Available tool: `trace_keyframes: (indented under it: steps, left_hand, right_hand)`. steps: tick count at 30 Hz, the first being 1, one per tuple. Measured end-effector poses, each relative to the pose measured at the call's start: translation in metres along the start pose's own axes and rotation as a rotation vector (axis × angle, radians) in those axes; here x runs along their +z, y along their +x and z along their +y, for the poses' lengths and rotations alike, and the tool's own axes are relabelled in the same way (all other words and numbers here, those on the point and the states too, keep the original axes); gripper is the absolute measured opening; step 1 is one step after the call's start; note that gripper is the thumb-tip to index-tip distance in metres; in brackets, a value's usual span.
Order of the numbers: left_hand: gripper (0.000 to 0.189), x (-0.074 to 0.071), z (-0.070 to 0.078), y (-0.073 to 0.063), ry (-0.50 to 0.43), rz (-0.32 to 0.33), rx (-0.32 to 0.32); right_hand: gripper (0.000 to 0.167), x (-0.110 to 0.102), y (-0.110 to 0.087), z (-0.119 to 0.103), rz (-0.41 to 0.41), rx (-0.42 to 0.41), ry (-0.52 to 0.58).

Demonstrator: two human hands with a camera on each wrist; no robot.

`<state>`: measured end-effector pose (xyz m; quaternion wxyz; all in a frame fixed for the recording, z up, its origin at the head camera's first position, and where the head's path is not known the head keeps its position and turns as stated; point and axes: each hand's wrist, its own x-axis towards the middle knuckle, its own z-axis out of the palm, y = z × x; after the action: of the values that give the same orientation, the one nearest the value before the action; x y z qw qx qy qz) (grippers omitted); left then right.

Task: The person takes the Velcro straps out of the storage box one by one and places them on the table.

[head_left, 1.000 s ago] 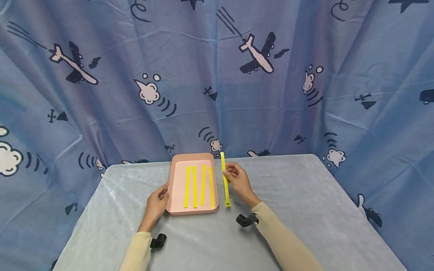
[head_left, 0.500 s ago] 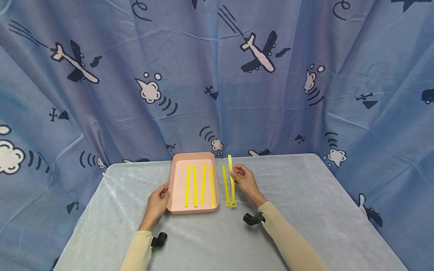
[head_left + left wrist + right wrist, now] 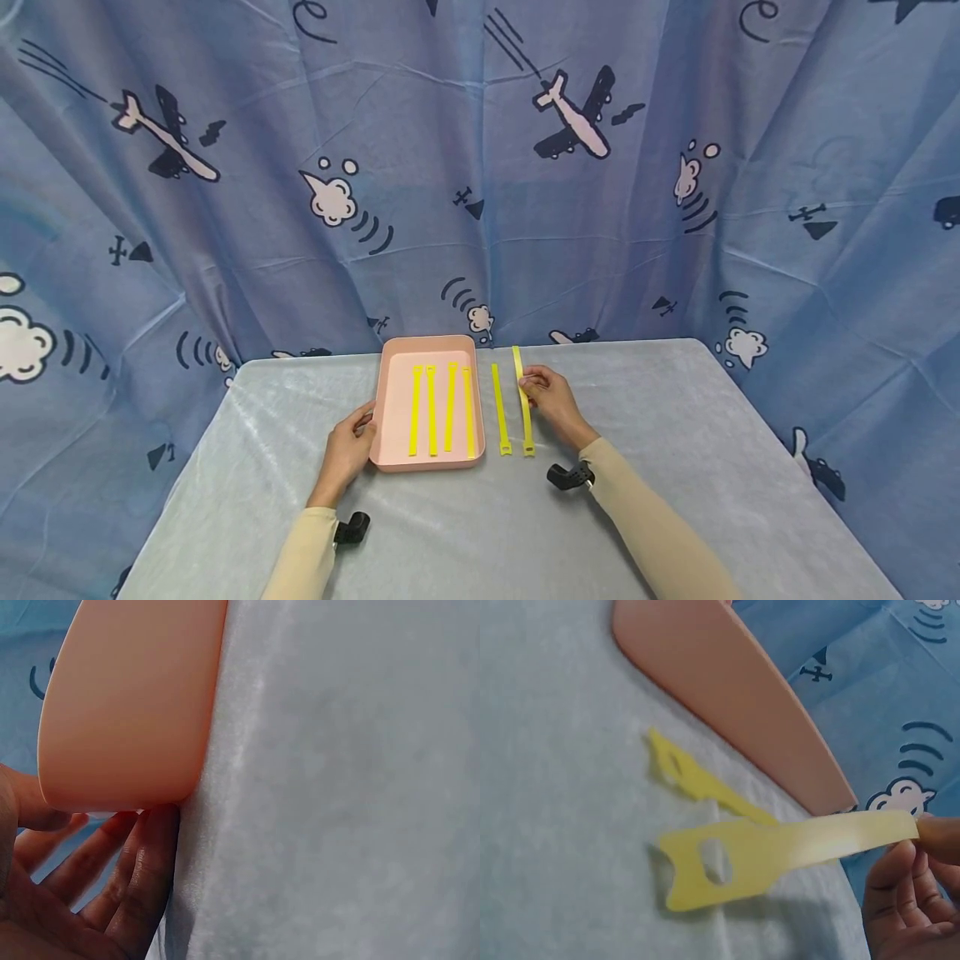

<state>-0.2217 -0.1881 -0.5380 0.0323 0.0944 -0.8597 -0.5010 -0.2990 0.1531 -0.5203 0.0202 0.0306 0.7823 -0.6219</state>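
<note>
Yellow strap (image 3: 526, 417) is hanging low over the bench (image 3: 675, 417), just right of second strap (image 3: 500, 412) and pink tray (image 3: 397, 400). Right grip (image 3: 553, 398) is pinching it nearer its plain far end. Bending slightly, so probably handling light, flexible, hard to break, a bit slick; pinching mid-length is likely balancing it better. Left grip (image 3: 347, 446) is resting nearly straight fingers against pink tray's wall.

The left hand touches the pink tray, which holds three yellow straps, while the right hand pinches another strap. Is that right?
Not quite: the head view shows four yellow straps in the pink tray, not three. The rest stands.
</note>
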Motion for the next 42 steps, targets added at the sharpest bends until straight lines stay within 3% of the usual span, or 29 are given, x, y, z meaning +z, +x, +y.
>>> trace_keyframes:
  steps: [17, 35, 42]
  left_hand:
    - [0.043, 0.0, 0.003, -0.001, -0.005, -0.006, -0.005]
    - [0.043, 0.0, 0.004, -0.002, 0.003, 0.008, -0.003]
    - [0.043, 0.001, 0.003, -0.002, 0.015, 0.008, -0.007]
  right_hand:
    - [0.021, -0.005, 0.02, 0.018, -0.026, 0.051, -0.054]
    - [0.025, -0.007, 0.025, 0.022, -0.016, 0.085, -0.134]
    - [0.026, -0.005, 0.024, 0.024, 0.003, 0.107, -0.119]
